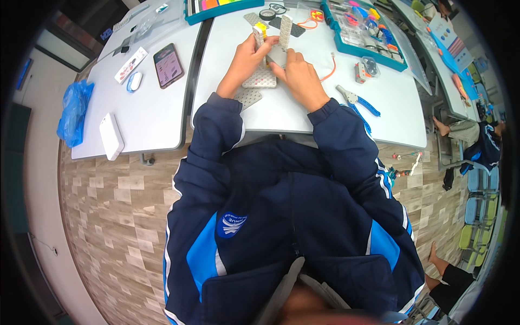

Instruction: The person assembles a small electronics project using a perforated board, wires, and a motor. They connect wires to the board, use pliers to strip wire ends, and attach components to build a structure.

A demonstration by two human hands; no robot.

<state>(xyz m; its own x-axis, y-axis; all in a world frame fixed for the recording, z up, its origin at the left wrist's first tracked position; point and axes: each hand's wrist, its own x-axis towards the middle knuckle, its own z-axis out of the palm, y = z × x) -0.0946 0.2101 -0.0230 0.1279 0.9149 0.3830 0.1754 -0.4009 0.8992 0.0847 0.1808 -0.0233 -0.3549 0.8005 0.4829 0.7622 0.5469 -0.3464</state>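
While both hands work, left hand (246,57) grips a yellow-tipped strip (258,35); right hand (299,76) pins a grey plate (276,54). Best to brace against the surface (303,116) and line up holes first.

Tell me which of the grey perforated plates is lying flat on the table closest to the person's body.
The small perforated plate beside the left wrist, at the table's near edge; the larger one lies farther in, under the hands.

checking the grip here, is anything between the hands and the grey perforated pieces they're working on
Nothing visible: the left hand and right hand both rest directly on the upright perforated pieces.
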